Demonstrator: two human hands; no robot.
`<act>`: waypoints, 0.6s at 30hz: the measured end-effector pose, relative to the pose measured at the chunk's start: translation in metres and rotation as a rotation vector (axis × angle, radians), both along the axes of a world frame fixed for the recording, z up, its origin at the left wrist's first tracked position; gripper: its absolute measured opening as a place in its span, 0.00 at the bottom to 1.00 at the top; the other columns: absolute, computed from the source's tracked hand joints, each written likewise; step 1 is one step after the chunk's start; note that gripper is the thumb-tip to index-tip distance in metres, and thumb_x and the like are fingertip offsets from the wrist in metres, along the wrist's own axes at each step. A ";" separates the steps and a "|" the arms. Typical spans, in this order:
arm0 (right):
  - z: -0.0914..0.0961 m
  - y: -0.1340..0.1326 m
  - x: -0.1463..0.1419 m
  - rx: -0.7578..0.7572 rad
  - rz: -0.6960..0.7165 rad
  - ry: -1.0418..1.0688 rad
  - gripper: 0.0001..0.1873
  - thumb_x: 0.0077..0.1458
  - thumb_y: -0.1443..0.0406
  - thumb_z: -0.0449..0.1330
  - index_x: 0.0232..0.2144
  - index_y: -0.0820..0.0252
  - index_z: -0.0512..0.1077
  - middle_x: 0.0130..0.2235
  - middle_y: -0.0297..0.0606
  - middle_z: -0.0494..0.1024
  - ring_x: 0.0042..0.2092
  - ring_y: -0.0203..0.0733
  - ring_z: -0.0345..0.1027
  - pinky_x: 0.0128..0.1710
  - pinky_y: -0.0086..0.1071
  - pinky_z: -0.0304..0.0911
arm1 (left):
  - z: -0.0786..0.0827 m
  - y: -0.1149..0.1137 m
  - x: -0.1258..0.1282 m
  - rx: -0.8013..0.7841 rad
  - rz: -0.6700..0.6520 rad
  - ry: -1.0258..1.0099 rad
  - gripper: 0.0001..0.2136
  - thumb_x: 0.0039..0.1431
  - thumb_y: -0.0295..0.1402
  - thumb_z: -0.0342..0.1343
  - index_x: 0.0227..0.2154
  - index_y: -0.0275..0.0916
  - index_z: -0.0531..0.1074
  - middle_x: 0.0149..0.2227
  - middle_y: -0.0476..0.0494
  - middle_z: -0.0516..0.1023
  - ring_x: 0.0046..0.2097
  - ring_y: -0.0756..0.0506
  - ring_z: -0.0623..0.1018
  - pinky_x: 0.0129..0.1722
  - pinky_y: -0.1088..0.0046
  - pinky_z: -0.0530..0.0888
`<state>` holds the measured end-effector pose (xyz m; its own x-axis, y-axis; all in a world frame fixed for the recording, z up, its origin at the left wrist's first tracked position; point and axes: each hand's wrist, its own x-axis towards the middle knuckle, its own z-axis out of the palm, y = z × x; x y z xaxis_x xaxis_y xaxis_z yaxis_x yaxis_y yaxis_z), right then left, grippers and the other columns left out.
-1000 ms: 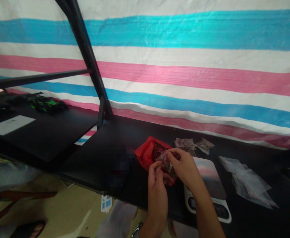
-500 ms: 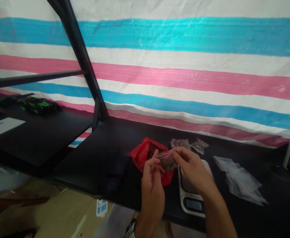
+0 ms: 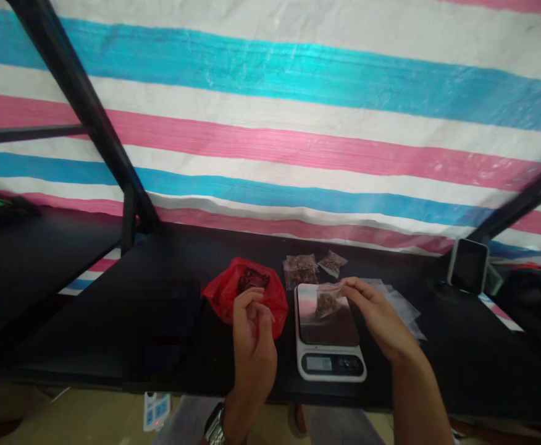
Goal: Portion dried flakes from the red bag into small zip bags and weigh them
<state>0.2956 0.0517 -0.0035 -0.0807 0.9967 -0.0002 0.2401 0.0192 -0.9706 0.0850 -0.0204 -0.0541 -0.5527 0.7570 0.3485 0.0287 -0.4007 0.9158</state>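
Note:
My right hand pinches the top corner of a small clear zip bag with brown dried bits inside. That bag is over the steel plate of a white digital scale; whether it rests on the plate I cannot tell. My left hand is empty, its fingers loosely curled and apart. It stands in front of a red plastic bag, which gapes and shows dark dried pieces. Filled zip bags lie behind the scale, with another filled bag beside them.
Flat clear bags lie right of the scale, partly behind my right hand. Farther right a device with a dark screen stands on the black table. A black metal post rises at left before a striped sheet.
My right hand has brought the zip bag over the scale, and my left hand has let go of it. The view has swung to the right.

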 end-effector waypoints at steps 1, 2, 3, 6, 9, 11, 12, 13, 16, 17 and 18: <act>0.000 0.000 0.002 0.015 -0.011 -0.044 0.15 0.54 0.51 0.63 0.32 0.55 0.77 0.35 0.36 0.80 0.40 0.46 0.73 0.44 0.35 0.66 | -0.001 0.001 0.001 -0.001 -0.004 -0.001 0.07 0.70 0.30 0.53 0.48 0.41 0.69 0.39 0.48 0.73 0.31 0.51 0.73 0.36 0.72 0.73; -0.001 0.001 0.004 0.029 -0.025 -0.088 0.16 0.54 0.50 0.62 0.30 0.55 0.76 0.32 0.36 0.80 0.39 0.46 0.73 0.43 0.36 0.66 | -0.002 0.001 0.002 -0.002 -0.005 -0.002 0.07 0.70 0.30 0.54 0.48 0.41 0.69 0.37 0.50 0.73 0.31 0.51 0.72 0.35 0.72 0.73; -0.002 0.002 0.006 0.039 -0.038 -0.122 0.16 0.53 0.49 0.62 0.29 0.55 0.75 0.30 0.36 0.78 0.37 0.46 0.72 0.42 0.36 0.66 | -0.003 0.002 0.003 -0.005 -0.004 0.000 0.07 0.69 0.30 0.54 0.47 0.41 0.69 0.35 0.51 0.72 0.30 0.50 0.73 0.35 0.72 0.72; -0.010 0.005 0.010 0.035 -0.058 -0.184 0.17 0.52 0.49 0.60 0.28 0.55 0.75 0.29 0.36 0.78 0.35 0.46 0.72 0.39 0.36 0.65 | -0.004 0.005 0.005 -0.024 -0.005 0.019 0.07 0.68 0.29 0.54 0.47 0.41 0.70 0.31 0.53 0.71 0.30 0.50 0.72 0.33 0.73 0.72; -0.019 0.007 0.010 0.013 -0.078 -0.280 0.16 0.53 0.50 0.58 0.30 0.56 0.77 0.30 0.38 0.80 0.35 0.48 0.73 0.37 0.38 0.64 | -0.003 0.005 0.005 -0.042 -0.010 0.038 0.07 0.66 0.28 0.54 0.45 0.41 0.70 0.29 0.54 0.70 0.28 0.50 0.71 0.31 0.74 0.70; -0.023 0.008 0.010 -0.001 -0.073 -0.359 0.16 0.53 0.51 0.57 0.29 0.55 0.77 0.28 0.37 0.79 0.33 0.47 0.72 0.35 0.38 0.62 | -0.005 0.005 0.004 -0.052 -0.009 0.048 0.07 0.66 0.28 0.54 0.45 0.41 0.70 0.28 0.54 0.70 0.28 0.50 0.71 0.29 0.75 0.70; -0.024 0.008 0.010 -0.003 -0.066 -0.388 0.16 0.53 0.52 0.57 0.29 0.55 0.77 0.27 0.36 0.77 0.31 0.47 0.71 0.34 0.37 0.61 | -0.006 0.005 0.004 -0.055 -0.009 0.053 0.07 0.66 0.28 0.54 0.45 0.41 0.70 0.28 0.54 0.70 0.28 0.50 0.71 0.29 0.75 0.70; -0.025 0.009 0.011 0.001 -0.067 -0.407 0.16 0.53 0.52 0.57 0.30 0.56 0.77 0.26 0.35 0.76 0.30 0.46 0.70 0.33 0.37 0.60 | -0.007 0.005 0.003 -0.056 -0.010 0.057 0.07 0.66 0.28 0.54 0.45 0.41 0.70 0.28 0.54 0.70 0.27 0.50 0.71 0.29 0.75 0.70; -0.023 0.010 0.014 0.056 -0.172 -0.436 0.20 0.51 0.51 0.58 0.36 0.58 0.80 0.26 0.34 0.74 0.30 0.46 0.68 0.32 0.37 0.60 | -0.006 0.008 0.004 -0.055 -0.012 0.068 0.06 0.67 0.29 0.55 0.45 0.41 0.70 0.28 0.54 0.70 0.28 0.50 0.71 0.29 0.75 0.70; -0.022 0.011 0.016 0.078 -0.224 -0.441 0.22 0.51 0.50 0.59 0.39 0.59 0.80 0.26 0.35 0.74 0.30 0.46 0.69 0.33 0.37 0.60 | -0.003 0.009 0.005 -0.049 -0.008 0.075 0.06 0.67 0.30 0.55 0.45 0.41 0.71 0.30 0.53 0.71 0.28 0.50 0.71 0.29 0.75 0.71; -0.022 0.012 0.018 0.096 -0.273 -0.444 0.24 0.51 0.50 0.59 0.40 0.60 0.81 0.27 0.36 0.74 0.31 0.46 0.69 0.34 0.38 0.61 | 0.003 0.009 0.007 -0.034 0.000 0.086 0.05 0.67 0.30 0.56 0.45 0.41 0.71 0.32 0.52 0.72 0.29 0.50 0.72 0.30 0.75 0.72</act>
<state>0.3136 0.0636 -0.0251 0.1688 0.9787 0.1166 0.6362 -0.0178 -0.7713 0.0915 -0.0112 -0.0507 -0.5213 0.7696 0.3687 0.1080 -0.3691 0.9231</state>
